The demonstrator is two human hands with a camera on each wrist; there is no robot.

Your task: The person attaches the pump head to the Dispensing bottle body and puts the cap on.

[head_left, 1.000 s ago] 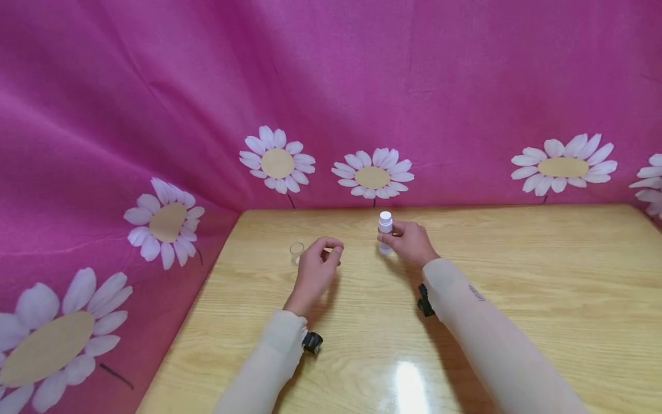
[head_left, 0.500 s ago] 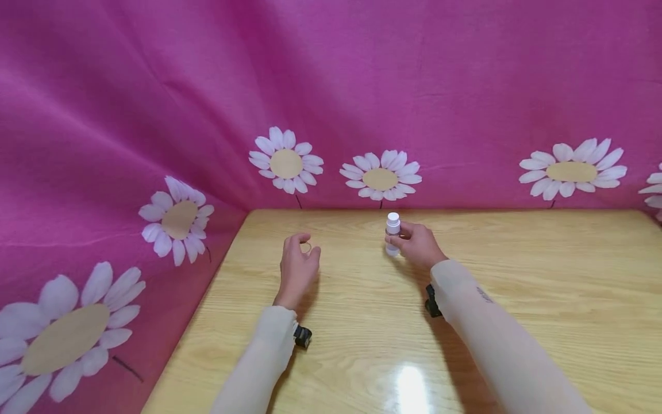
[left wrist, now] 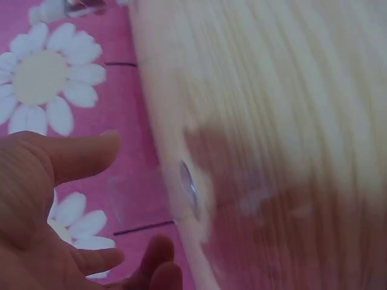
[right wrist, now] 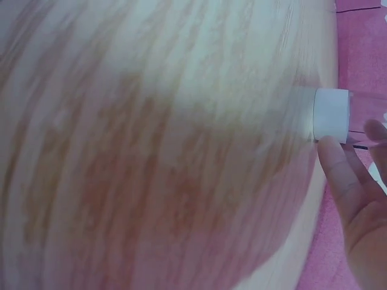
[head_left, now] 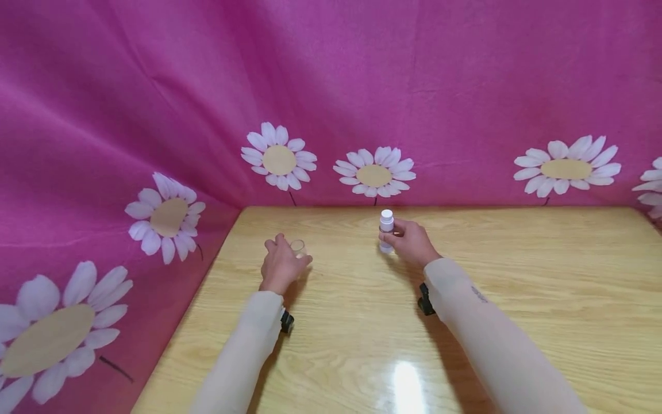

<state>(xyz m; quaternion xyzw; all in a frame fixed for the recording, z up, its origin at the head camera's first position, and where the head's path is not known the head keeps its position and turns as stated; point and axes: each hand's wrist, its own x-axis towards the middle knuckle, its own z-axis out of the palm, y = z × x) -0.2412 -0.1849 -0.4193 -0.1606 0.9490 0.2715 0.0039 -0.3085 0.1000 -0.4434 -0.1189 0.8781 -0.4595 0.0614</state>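
Observation:
My left hand (head_left: 281, 264) is spread, thumb and fingers apart, just short of a small clear cylinder (head_left: 297, 248) that stands on the table. In the left wrist view the clear cylinder (left wrist: 142, 193) shows see-through walls and a shiny round end on the wood; a gap lies between it and the thumb. To the right, my right hand (head_left: 414, 241) holds a small upright bottle with a white top (head_left: 386, 221) between thumb and fingers. The right wrist view shows the white base (right wrist: 331, 115) of this bottle near the tabletop, fingers beside it.
The light wooden table (head_left: 362, 322) runs back to a pink cloth (head_left: 455, 86) printed with white daisies. That cloth also borders the table's left side. A bright light reflection lies on the wood near the front.
My left hand has moved left and its fingers have spread out beside the clear cylinder. My right hand keeps its grip on the bottle in about the same place.

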